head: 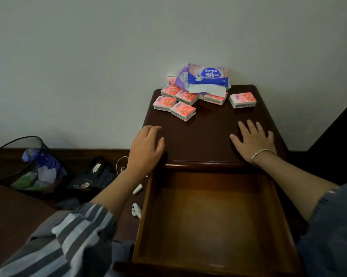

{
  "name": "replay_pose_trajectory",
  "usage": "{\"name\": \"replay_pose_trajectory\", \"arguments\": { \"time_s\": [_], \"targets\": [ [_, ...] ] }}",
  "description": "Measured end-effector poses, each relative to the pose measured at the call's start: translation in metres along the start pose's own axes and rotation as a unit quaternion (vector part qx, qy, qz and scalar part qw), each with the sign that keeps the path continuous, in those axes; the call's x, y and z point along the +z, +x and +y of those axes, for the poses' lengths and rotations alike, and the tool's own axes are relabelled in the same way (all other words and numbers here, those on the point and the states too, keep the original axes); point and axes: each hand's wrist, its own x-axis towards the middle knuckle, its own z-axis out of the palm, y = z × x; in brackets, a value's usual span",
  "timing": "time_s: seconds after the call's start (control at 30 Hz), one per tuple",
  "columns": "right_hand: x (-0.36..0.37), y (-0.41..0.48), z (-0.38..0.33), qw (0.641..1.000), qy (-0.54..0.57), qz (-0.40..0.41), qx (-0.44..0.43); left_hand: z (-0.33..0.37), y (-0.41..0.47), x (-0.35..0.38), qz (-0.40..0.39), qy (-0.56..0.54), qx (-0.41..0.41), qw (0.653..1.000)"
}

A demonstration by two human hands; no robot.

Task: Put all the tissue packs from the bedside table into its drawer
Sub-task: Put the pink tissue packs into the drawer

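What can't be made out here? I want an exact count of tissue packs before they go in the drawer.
- Head view: the wipes pack and purple wrapper cover part of the tissue packs, so the count is uncertain.
- Head view: the drawer front is cut off by the bottom edge.
- Head view: the print on the small packs is too small to read.

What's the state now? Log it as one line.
drawer open, empty | tissue packs on bedside table | left hand, right hand empty

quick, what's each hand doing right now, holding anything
Left hand: open, empty, at the bedside table's front left corner.
Right hand: open, flat on the tabletop, empty.
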Motion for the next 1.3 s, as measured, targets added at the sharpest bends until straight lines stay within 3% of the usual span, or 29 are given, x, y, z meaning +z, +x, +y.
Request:
{"name": "replay_pose_trajectory", "arguments": {
  "time_s": [0.17,0.4,0.53,0.63,0.7,0.8,0.87,0.97,1.17,1.3],
  "targets": [
    [0.01,0.004,0.003,0.999,0.0,0.039,0.0,-0.011,0.085,0.024,-0.015,0.037,-0.014,0.999],
    [0.01,-0.002,0.002,0.997,0.012,0.078,-0.002,-0.035,0.164,0.061,-0.186,0.129,-0.015,0.974],
    [0.012,-0.001,0.004,0.996,0.015,0.085,-0.003,-0.043,0.172,0.054,-0.155,0.211,0.024,0.965],
    [0.012,-0.001,0.003,0.996,0.016,0.086,-0.003,-0.043,0.17,0.035,-0.197,0.175,-0.039,0.964],
    [0.013,-0.002,0.002,0.996,0.014,0.09,0.0,-0.039,0.165,0.023,-0.178,0.096,-0.062,0.977],
    [0.012,-0.002,0.001,0.996,0.016,0.09,0.004,-0.01,0.17,0.014,-0.119,-0.043,-0.011,0.992],
    [0.011,-0.002,0.001,0.996,0.02,0.091,0.003,0.017,0.173,0.023,-0.185,-0.077,0.036,0.979],
    [0.011,-0.004,0.0,0.995,0.027,0.096,0.001,0.038,0.164,0.057,-0.291,-0.002,0.049,0.955],
    [0.009,-0.004,0.002,0.995,0.042,0.087,0.0,0.024,0.136,0.077,-0.141,0.118,0.07,0.98],
    [0.0,-0.01,0.0,0.996,0.058,0.073,-0.007,0.001,0.098,0.059,-0.022,0.128,-0.02,0.991]
  ]
}}
